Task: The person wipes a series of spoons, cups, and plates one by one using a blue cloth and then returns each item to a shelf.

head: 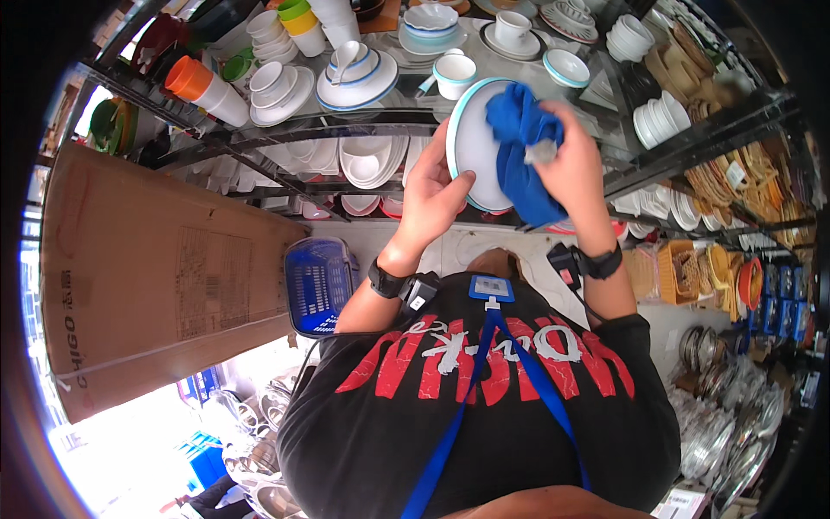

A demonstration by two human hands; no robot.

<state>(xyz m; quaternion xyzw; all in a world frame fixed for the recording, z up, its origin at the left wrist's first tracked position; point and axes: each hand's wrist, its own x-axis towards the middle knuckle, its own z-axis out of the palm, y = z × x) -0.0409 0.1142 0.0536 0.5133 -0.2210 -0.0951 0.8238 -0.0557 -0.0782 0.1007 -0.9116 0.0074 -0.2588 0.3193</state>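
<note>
A white plate with a pale turquoise rim (476, 156) is tilted up in front of the shelf, gripped at its left edge by my left hand (436, 185). The thumb of that hand lies over the plate's face. Bunched in my right hand (574, 162) is a blue cloth (522, 149), which lies against the right part of the plate and hides it. A small whitish piece (542, 152), too blurred to name, shows by my right fingers. Just beyond the plate, a white cup with a turquoise rim (454, 72) stands on the shelf's top.
The black-framed shelf (279, 135) bears stacked plates with a bowl and spoon (356, 78), orange and white cups (207, 91), and white bowls (661, 120). To my left stand a large cardboard box (155, 272) and a blue plastic basket (318, 285). Wrapped metal ware (720, 415) sits at right.
</note>
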